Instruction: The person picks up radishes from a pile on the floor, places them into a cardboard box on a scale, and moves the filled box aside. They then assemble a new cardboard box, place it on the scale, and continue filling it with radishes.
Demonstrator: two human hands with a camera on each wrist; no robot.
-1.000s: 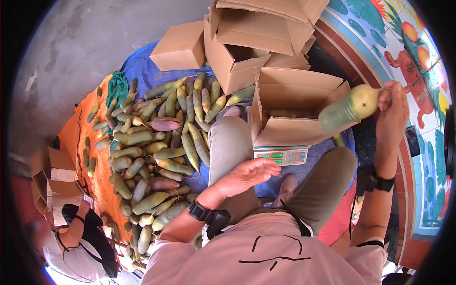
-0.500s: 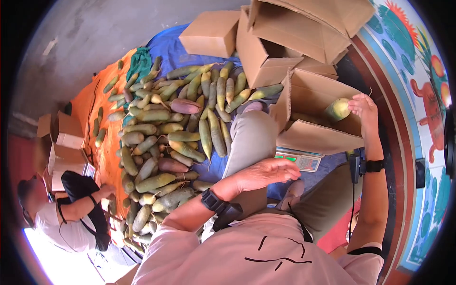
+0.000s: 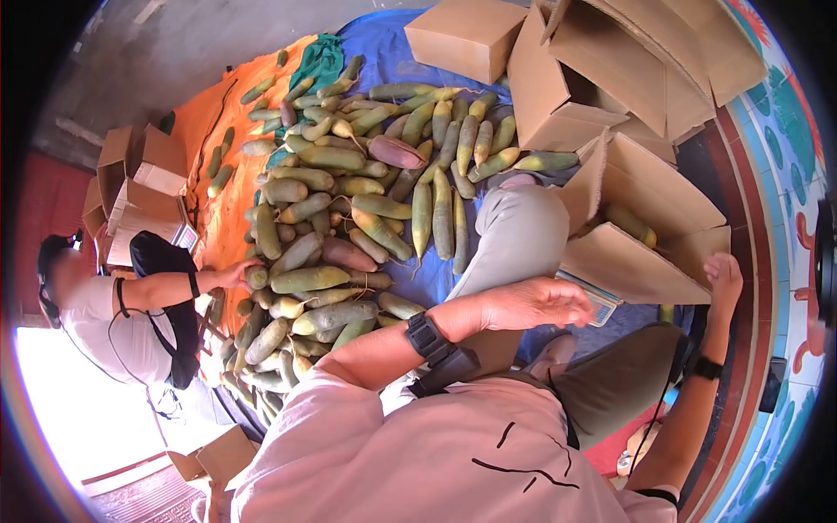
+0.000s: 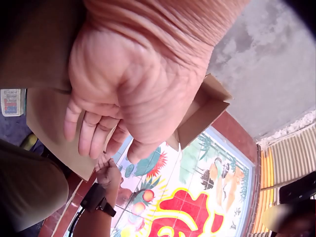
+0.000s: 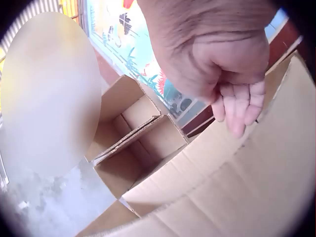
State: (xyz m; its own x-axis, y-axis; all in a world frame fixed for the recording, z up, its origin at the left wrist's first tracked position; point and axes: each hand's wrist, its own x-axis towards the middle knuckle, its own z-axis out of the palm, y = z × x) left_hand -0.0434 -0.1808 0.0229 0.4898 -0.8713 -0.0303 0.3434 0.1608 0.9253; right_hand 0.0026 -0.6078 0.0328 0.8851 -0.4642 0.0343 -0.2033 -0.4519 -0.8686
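Observation:
An open cardboard box (image 3: 641, 261) stands on a digital scale (image 3: 602, 305) in front of the person, with green radishes (image 3: 629, 225) lying inside it. At the box's near right corner is the right hand (image 3: 724, 277), its fingers loosely bent and nothing in them. The right wrist view has those fingers (image 5: 242, 106) beside the cardboard wall. Over the scale's near side hovers the left hand (image 3: 539, 303), empty, with relaxed fingers. Its bare palm (image 4: 143, 84) faces the camera in the left wrist view.
A big heap of green radishes (image 3: 309, 279) covers blue and orange sheets at left, with a few purplish ones (image 3: 397, 152). More cardboard boxes (image 3: 466, 35) stand at the back. Another person (image 3: 122, 314) sits at far left, reaching into the heap. A painted tile wall (image 3: 789, 218) borders the right.
The right hand lowered a green radish into the box and let it go, then drew back to the box's near right corner. The left hand stayed near the scale. The head view swung right.

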